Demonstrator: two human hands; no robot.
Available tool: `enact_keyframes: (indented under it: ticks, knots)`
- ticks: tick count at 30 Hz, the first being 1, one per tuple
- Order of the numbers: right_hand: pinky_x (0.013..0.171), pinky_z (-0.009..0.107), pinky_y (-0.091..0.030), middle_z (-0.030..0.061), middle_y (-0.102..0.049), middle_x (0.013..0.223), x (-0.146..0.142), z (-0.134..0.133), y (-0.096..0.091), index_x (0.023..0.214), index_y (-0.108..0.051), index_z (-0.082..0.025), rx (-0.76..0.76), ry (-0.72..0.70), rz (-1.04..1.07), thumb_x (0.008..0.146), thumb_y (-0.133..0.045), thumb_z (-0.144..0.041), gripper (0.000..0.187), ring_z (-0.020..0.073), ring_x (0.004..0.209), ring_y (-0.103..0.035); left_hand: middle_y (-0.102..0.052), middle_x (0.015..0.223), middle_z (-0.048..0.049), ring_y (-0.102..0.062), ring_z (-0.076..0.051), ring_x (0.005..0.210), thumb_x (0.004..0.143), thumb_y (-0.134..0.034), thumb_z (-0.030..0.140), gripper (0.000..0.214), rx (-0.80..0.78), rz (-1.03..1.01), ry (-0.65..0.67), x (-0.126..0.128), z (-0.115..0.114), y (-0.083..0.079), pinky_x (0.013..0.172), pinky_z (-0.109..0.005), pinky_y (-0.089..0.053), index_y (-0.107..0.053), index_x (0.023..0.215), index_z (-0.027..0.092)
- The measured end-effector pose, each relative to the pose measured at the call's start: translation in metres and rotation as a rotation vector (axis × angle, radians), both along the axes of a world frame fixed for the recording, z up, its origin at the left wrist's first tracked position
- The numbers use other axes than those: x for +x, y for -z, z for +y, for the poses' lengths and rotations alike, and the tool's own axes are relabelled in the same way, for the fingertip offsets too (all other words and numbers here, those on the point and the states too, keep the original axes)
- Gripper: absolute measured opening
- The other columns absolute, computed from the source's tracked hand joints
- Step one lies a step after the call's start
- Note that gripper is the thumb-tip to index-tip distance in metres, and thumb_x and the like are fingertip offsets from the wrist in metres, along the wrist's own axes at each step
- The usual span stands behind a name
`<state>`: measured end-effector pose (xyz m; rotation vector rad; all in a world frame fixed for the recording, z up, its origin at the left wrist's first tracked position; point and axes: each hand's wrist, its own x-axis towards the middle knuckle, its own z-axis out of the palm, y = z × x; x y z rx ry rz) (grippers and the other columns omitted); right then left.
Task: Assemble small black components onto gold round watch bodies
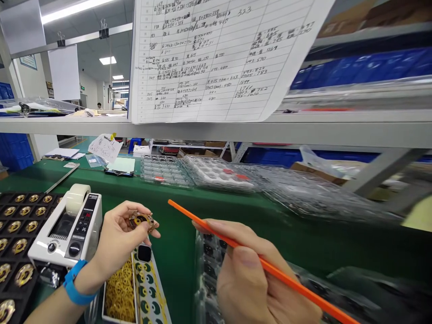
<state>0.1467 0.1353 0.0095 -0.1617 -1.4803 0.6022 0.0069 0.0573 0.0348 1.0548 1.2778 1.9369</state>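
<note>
My left hand (116, 238), with a blue wristband, pinches a small round brass-coloured part (141, 220) between its fingertips, above a white box of yellow rings (119, 294). My right hand (249, 279) is closed round a long orange stick (270, 267) that points up and left, its tip close to the part. Under the right hand lies a clear plastic tray (207, 252) with dark parts in its pockets.
A white tape dispenser (67, 227) stands at the left beside a black tray of brass parts (16, 229). Stacks of clear trays (216, 173) lie at the back of the green table (175, 216). A handwritten sheet (216, 58) hangs from the shelf (303, 130) above.
</note>
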Motion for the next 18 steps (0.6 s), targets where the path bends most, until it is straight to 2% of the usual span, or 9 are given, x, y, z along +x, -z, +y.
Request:
enact_keyframes:
  ticks: [3,5,8,11,15,18]
  knots:
    - [0.071,0.039,-0.054,0.0105,-0.068,0.094,-0.001,-0.001,-0.001,0.092,-0.068,-0.021,0.015,0.045,-0.098,0.099,-0.041,-0.020,0.028,0.0247,0.090,-0.065,-0.067,0.063,0.0022,-0.070,-0.013,0.054,0.070,-0.071,0.012,0.010,-0.010,0.077,-0.099,0.002,0.001,0.002,0.042,-0.015,-0.049,-0.065,0.075,0.017]
    - [0.065,0.034,-0.054,0.0086,-0.065,0.086,-0.004,-0.003,-0.002,0.088,-0.063,-0.021,0.065,0.070,-0.188,0.098,-0.041,-0.018,0.025,0.0208,0.081,-0.065,-0.068,0.064,0.0012,-0.070,-0.014,0.055,0.073,-0.070,0.015,0.006,-0.006,0.110,-0.145,0.003,0.002,0.005,0.043,-0.016,-0.050,-0.066,0.076,0.017]
    - [0.053,0.025,-0.050,0.0035,-0.063,0.075,-0.013,-0.006,-0.002,0.095,-0.062,-0.021,0.190,0.087,-0.307,0.094,-0.048,-0.011,0.018,0.0147,0.063,-0.062,-0.075,0.078,-0.0030,-0.074,-0.017,0.069,0.080,-0.065,0.019,0.010,0.014,0.176,-0.139,0.006,0.001,0.008,0.058,-0.021,-0.059,-0.069,0.088,0.018]
    - [0.052,0.023,-0.049,0.0023,-0.065,0.076,-0.021,-0.007,0.000,0.099,-0.064,-0.021,0.252,0.166,-0.340,0.089,-0.058,-0.006,0.019,0.0127,0.062,-0.063,-0.078,0.098,-0.0045,-0.075,-0.018,0.086,0.084,-0.061,0.016,0.022,0.014,0.307,-0.132,0.010,-0.002,0.013,0.073,-0.023,-0.060,-0.070,0.103,0.021]
    - [0.056,0.022,-0.051,0.0016,-0.066,0.078,-0.024,-0.005,0.001,0.094,-0.063,-0.021,0.175,0.183,-0.314,0.089,-0.060,-0.007,0.015,0.0119,0.064,-0.063,-0.075,0.113,-0.0048,-0.072,-0.020,0.102,0.086,-0.056,0.012,0.032,0.023,0.437,-0.133,0.014,-0.005,0.019,0.084,-0.024,-0.058,-0.069,0.114,0.022]
    - [0.053,0.020,-0.049,-0.0002,-0.065,0.075,-0.022,-0.004,-0.001,0.088,-0.063,-0.022,0.095,0.168,-0.317,0.089,-0.060,-0.010,0.012,0.0108,0.062,-0.062,-0.073,0.120,-0.0062,-0.070,-0.022,0.108,0.087,-0.055,0.012,0.037,0.017,0.491,-0.126,0.016,-0.005,0.022,0.090,-0.027,-0.057,-0.067,0.120,0.022]
